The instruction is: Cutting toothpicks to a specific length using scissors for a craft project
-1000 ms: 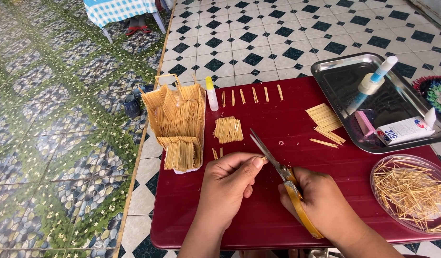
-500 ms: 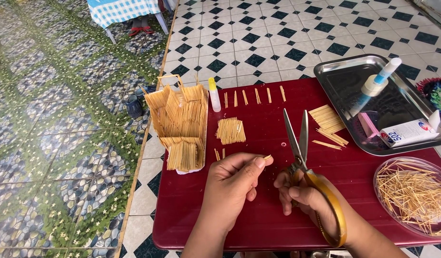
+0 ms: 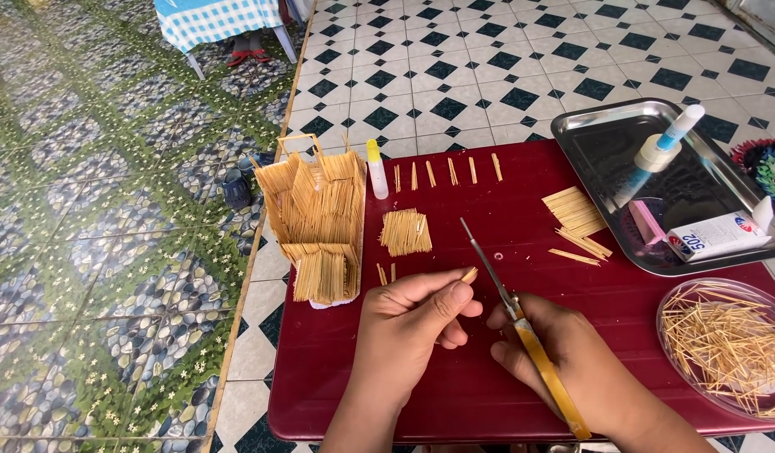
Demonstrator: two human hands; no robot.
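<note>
Table: I see a low dark-red table (image 3: pixel 454 394) filling the near right, standing on black-and-white floor tiles.
Tray: a steel tray (image 3: pixel 584 138) sits at the far right corner, holding a glue bottle with a blue tip (image 3: pixel 660 147) and a small white box (image 3: pixel 713 235).
Model house: a toothpick house (image 3: pixel 316 222) stands at the table's left edge, a small yellow-capped bottle (image 3: pixel 375 168) just right of it.
Dish: a clear round dish of loose toothpicks (image 3: pixel 727 344) lies at the near right.
Stick panels: one flat glued panel (image 3: pixel 404 231) lies mid-table, another (image 3: pixel 572 210) near the tray; a row of short cut pieces (image 3: pixel 446 170) lies along the far edge.
Right hand: my right hand (image 3: pixel 563 361) is wrapped round the yellow-handled scissors (image 3: pixel 521 331), blades together and pointing far-left.
Left hand: my left hand (image 3: pixel 408 323) pinches a short toothpick piece (image 3: pixel 469 273) between thumb and forefinger.
Piece: it sits just left of the blades, near the table's middle.
</note>
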